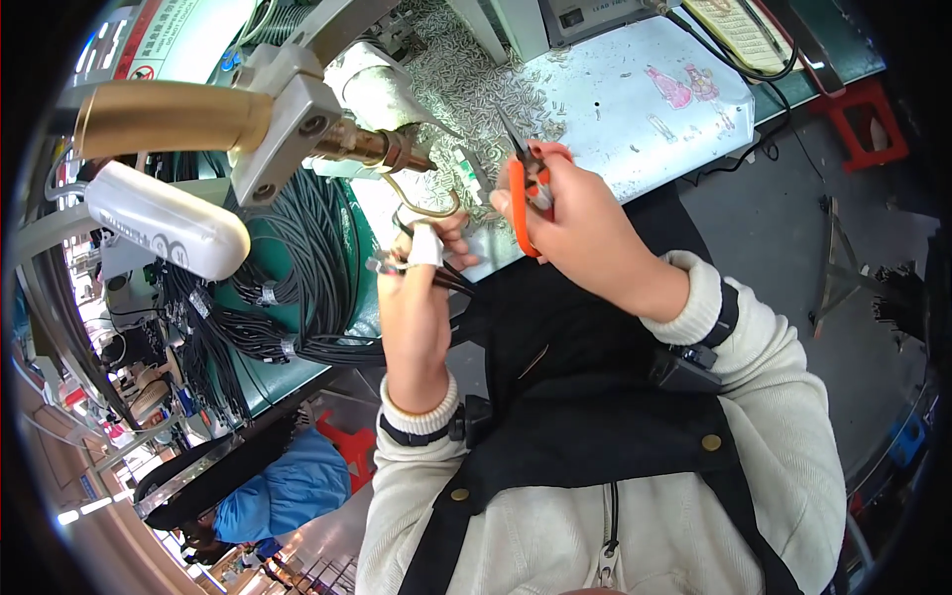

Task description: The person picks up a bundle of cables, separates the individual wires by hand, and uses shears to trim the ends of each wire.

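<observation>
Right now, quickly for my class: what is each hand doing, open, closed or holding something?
Left hand: partly curled beside black cables; whether its grip holds any cannot be told.
Right hand: closed, holding orange-handled pliers.

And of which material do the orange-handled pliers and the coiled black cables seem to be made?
Orange-handled pliers: probably dark steel, judging by the metallic pointed tips; smooth orange grips look like plastic or rubber. Coiled black cables: likely satin plastic or rubber sheathing, from soft highlights.

Orange-handled pliers, black cables, black apron, cream sleeves, white worktop with pink figures
</observation>
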### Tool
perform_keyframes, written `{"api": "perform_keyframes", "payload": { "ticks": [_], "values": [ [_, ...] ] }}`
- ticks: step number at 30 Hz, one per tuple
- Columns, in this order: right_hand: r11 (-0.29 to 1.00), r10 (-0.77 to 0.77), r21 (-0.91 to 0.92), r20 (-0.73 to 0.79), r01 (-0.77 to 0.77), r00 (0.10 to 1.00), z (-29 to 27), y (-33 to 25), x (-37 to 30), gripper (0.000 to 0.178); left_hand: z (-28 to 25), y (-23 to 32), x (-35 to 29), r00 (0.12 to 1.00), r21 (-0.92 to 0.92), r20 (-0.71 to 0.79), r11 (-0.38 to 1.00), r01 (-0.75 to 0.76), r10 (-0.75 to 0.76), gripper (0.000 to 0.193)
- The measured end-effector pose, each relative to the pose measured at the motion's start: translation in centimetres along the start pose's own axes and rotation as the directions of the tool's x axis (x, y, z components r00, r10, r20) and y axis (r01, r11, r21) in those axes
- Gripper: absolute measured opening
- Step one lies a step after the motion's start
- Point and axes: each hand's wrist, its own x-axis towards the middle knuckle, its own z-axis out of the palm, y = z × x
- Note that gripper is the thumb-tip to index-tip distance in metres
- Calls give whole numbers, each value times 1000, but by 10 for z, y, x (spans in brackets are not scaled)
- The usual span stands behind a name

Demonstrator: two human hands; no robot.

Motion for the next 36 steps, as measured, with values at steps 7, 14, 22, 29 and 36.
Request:
{"api": "perform_keyframes", "payload": {
  "ticks": [7, 14, 22, 29, 36],
  "values": [
    [971, -209, -110, 60, 214, 976, 2, -21, -25, 20, -3, -10, -27, 966, 303, 246, 941, -151, 76, 11],
    [953, -259, -137, 94, 270, 961, -3, -10, -30, 20, -8, -8, -31, 984, -34, 172, 998, -50, 55, 8],
    [928, -347, -109, 90, 356, 933, 2, 2, -35, 21, -1, -14, -34, 895, 309, 135, 840, -446, 425, 17],
    [853, -408, -324, 75, 409, 910, 6, -5, -38, 11, -5, -22, -38, 828, 554, 198, 637, -536, 525, 18],
    [978, -164, 151, 104, 148, 981, 5, 1, -31, 15, 7, -7, -39, 986, 176, 15, 970, -166, 166, 15]
  ]
}}
